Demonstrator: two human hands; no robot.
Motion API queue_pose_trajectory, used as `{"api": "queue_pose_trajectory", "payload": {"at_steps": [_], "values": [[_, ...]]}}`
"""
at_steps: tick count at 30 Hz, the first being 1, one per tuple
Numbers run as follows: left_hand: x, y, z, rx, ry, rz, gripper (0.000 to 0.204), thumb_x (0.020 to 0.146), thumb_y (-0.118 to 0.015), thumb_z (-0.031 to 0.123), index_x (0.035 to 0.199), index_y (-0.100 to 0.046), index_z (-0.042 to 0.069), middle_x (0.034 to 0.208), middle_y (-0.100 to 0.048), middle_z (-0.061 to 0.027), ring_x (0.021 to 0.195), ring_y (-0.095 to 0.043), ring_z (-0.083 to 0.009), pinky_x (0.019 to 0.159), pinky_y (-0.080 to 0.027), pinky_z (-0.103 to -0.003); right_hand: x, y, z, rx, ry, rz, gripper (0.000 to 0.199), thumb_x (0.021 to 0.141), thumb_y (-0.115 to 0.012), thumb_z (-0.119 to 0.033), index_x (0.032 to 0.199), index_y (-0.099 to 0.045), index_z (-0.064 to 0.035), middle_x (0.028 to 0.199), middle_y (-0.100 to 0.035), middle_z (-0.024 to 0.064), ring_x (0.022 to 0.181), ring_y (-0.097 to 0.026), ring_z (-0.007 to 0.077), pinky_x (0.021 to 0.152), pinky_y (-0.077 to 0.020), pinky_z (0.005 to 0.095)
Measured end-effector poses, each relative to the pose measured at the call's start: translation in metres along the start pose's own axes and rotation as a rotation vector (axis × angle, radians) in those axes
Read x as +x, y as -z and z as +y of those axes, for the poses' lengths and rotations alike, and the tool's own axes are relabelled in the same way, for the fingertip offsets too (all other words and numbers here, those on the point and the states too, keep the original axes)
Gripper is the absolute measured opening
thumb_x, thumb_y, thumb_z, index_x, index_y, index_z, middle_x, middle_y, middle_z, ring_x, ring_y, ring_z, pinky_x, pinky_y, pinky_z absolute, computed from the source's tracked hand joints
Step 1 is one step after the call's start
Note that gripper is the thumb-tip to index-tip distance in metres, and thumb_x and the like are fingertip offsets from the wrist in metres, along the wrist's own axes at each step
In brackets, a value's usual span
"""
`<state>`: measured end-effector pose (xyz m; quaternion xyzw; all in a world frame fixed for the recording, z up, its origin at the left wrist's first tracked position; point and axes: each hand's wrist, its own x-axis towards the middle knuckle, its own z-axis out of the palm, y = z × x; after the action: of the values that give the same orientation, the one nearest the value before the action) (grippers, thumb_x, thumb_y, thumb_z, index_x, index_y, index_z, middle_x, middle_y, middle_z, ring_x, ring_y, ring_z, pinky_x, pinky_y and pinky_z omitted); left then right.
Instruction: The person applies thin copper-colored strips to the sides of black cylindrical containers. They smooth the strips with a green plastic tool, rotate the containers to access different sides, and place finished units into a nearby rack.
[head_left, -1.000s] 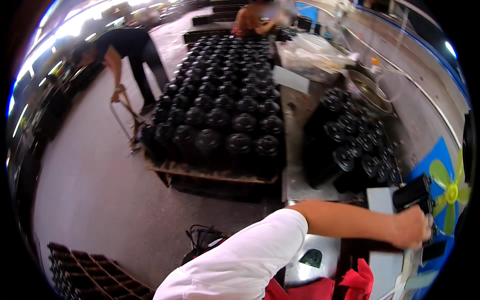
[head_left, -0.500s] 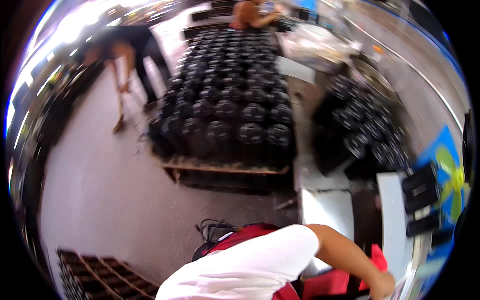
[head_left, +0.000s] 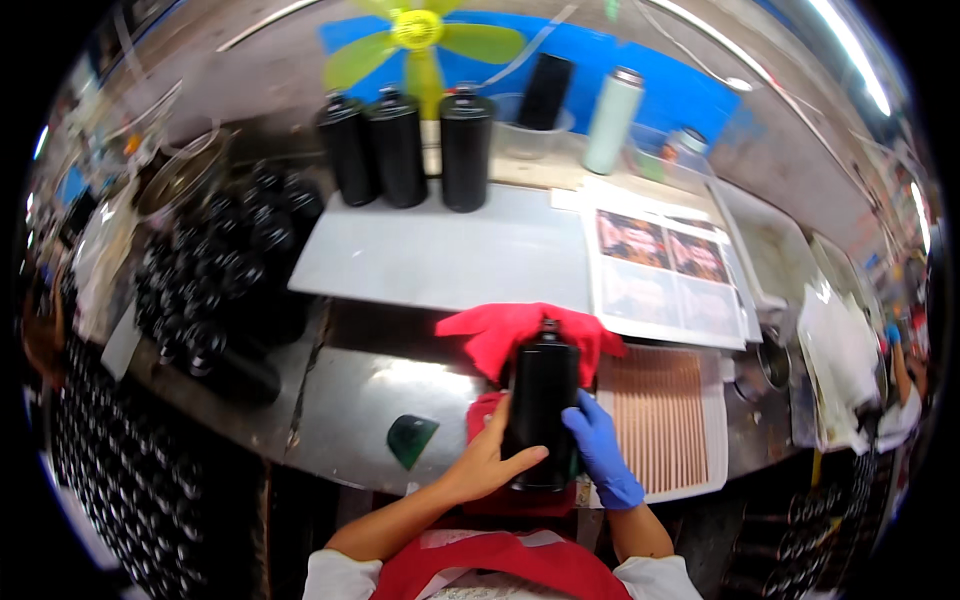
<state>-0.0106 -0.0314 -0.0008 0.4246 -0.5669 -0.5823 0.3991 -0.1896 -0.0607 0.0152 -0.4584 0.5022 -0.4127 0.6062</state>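
Since both hands are closed round it, the black bottle is what draws my eye: [head_left: 543, 400] it is held near the front edge of the bench [head_left: 340, 390], its narrow neck pointing away from the person. I can't tell whether its base rests on anything. The bare left hand [head_left: 500, 452] grips one side, thumb laid across the front; the blue-gloved right hand [head_left: 602, 455] holds the other, fingers against the bottle's flank. From where I stand, the bottle's visible face looks plain, glossy black. A pinkish-red cloth [head_left: 475, 330] lies just beyond it.

Print shows on the white sheets [head_left: 660, 285] beyond and to the right: two dark panels with reddish-pink pictures above, two pale ones below, all too blurred to read. Just below the sheets sits a white tray [head_left: 718, 460] with brownish ribbed slats.

To the left, a dark green flat piece [head_left: 410, 440] lies on the shiny metal. Three black bottles [head_left: 465, 150] stand upright along the far edge of a grey board [head_left: 440, 250], near a yellow-green fan [head_left: 416, 30]. A pale green flask [head_left: 612, 125] stands further right.
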Motion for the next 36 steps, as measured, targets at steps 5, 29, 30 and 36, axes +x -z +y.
{"api": "queue_pose_trajectory", "payload": {"at_steps": [5, 29, 30, 36], "values": [[0.012, 0.001, 0.01, -0.309, 0.061, 0.069, 0.086, 0.072, -0.074, 0.014, 0.139, -0.021, 0.002, 0.13, -0.042, -0.0147, 0.12, -0.042, -0.0236, 0.101, -0.033, -0.034, 0.004, 0.023, -0.009, -0.425, -0.143, -0.064, 0.052, 0.081, -0.068, -0.029, 0.124, -0.053, -0.004, 0.097, -0.062, 0.0101, 0.086, -0.058, 0.0129, 0.077, -0.0465, 0.025], [0.01, 0.002, 0.03, -0.448, 0.205, 0.076, 0.093, 0.075, -0.072, 0.006, 0.143, -0.007, 0.004, 0.135, -0.034, -0.0144, 0.124, -0.038, -0.0222, 0.103, -0.032, -0.036, 0.2, 0.336, -0.099, -1.022, 0.27, 0.982, 0.036, 0.075, -0.066, -0.033, 0.087, -0.066, 0.0015, 0.069, -0.064, 0.0084, 0.063, -0.056, 0.014, 0.06, -0.044, 0.0313], [0.012, 0.003, 0.028, -0.427, 0.193, 0.062, 0.094, 0.075, -0.072, 0.008, 0.143, -0.008, 0.003, 0.135, -0.034, -0.0147, 0.124, -0.038, -0.0226, 0.103, -0.032, -0.036, 0.193, 0.319, -0.108, -0.965, 0.376, 0.942, 0.033, 0.076, -0.066, -0.029, 0.089, -0.066, 0.0016, 0.071, -0.064, 0.0069, 0.064, -0.055, 0.0126, 0.06, -0.0441, 0.0301], [0.012, -0.003, 0.023, -0.329, 0.086, 0.113, 0.095, 0.074, -0.074, 0.012, 0.142, -0.009, 0.001, 0.135, -0.034, -0.0167, 0.125, -0.038, -0.0244, 0.103, -0.031, -0.035, 0.137, 0.217, -0.138, -0.792, 0.62, 0.636, 0.023, 0.079, -0.063, -0.01, 0.099, -0.065, 0.0005, 0.078, -0.063, 0.0014, 0.068, -0.052, 0.0061, 0.063, -0.0436, 0.0222]]}}
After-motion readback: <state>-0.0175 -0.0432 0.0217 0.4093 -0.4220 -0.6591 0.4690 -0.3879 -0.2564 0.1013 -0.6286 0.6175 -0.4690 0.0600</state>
